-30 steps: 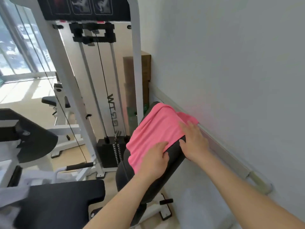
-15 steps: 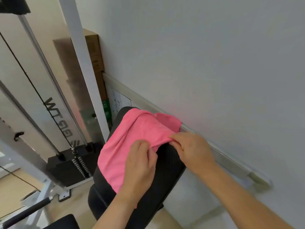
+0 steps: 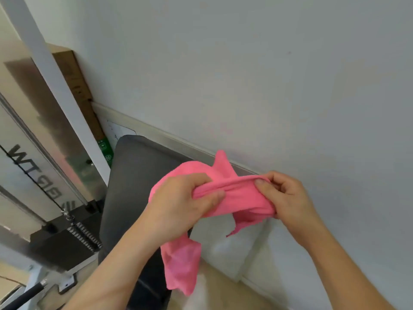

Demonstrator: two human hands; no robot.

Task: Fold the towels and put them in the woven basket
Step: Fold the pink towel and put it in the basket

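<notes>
Just right of the dark grey padded bench [image 3: 134,175], both hands are holding a bunched-up pink cloth towel [image 3: 241,198] in the air, in front of the pale wall [image 3: 268,63]. Left hand [image 3: 178,204] is gripping one end, fingers curled round the fabric. Right hand [image 3: 288,198] is pinching the other end between thumb and fingertips. A loose tail is hanging down below the left hand, along the bench's right edge. Black weight stack [image 3: 64,240] is sitting left of the bench.
</notes>
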